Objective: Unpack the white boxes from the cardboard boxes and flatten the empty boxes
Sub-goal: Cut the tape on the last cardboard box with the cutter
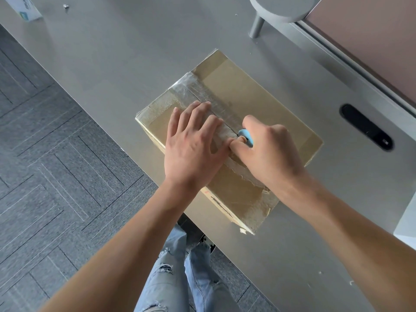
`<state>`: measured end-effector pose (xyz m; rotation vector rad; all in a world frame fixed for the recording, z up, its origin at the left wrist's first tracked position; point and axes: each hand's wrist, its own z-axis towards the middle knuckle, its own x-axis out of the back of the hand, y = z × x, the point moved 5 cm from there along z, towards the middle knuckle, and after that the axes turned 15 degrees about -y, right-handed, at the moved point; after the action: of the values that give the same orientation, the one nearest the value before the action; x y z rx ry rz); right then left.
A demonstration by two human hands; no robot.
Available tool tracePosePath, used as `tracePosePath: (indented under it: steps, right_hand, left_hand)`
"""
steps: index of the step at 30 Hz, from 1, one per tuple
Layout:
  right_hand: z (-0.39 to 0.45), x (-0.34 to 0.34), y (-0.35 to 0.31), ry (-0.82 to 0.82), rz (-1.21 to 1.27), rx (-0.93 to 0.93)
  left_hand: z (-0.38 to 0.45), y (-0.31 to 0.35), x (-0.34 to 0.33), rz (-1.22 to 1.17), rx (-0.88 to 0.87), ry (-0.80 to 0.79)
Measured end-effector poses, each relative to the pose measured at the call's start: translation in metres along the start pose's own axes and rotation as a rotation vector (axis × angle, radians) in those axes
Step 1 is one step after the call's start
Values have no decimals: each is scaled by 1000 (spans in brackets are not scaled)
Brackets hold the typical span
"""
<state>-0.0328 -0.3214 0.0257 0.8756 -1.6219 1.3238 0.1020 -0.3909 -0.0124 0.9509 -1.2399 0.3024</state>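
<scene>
A closed cardboard box [258, 97], sealed along its top seam with clear tape, lies on the grey table [135, 52] near the front edge. My left hand [193, 143] presses flat on the box top, fingers straight, just left of the seam. My right hand [267, 152] grips a small light-blue cutter [245, 136] whose tip sits on the taped seam at the middle of the box. The tape nearer to me looks torn and ragged. Whatever the box holds is hidden.
A white box [24, 10] with blue print lies at the table's far left corner. A round grey stand [281, 7] with a leg stands at the back. A black oval cable port [367, 127] is set in the table at right. Grey carpet lies left of the table.
</scene>
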Motion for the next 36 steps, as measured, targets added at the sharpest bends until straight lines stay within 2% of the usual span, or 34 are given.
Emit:
tracePosePath:
  steps: [36]
  right_hand:
    - [-26, 1, 5, 21, -102, -30]
  left_hand:
    - [-1, 1, 2, 3, 0, 14]
